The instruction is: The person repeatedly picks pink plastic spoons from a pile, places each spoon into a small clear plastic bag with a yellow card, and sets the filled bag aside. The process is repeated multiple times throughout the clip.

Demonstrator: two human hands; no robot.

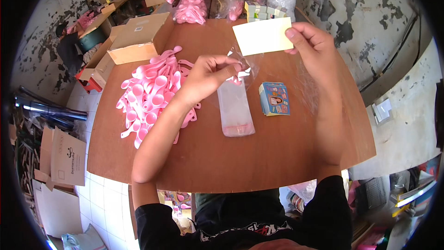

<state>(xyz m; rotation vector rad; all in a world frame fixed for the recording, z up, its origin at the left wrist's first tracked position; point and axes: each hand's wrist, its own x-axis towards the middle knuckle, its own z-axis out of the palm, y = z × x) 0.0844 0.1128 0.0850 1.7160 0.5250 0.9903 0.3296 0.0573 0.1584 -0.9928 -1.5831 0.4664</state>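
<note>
My right hand [309,39] holds a pale yellow card [262,36] up above the brown table [222,157], pinched at its right edge. My left hand [210,71] pinches the mouth of a small clear plastic bag [242,62] just below the card. A stack of flat clear bags [235,107] lies on the table under my left hand. To the left of my left forearm spreads a pile of pink plastic scoops [150,92]. A small stack of printed colourful cards [274,98] rests to the right of the bags.
An open cardboard box [138,41] sits at the table's far left. Bagged pink scoops [192,4] and small boxes [259,11] stand at the far edge. Another person [69,48] crouches on the left floor. Flattened cartons [60,157] lie on the white tiles.
</note>
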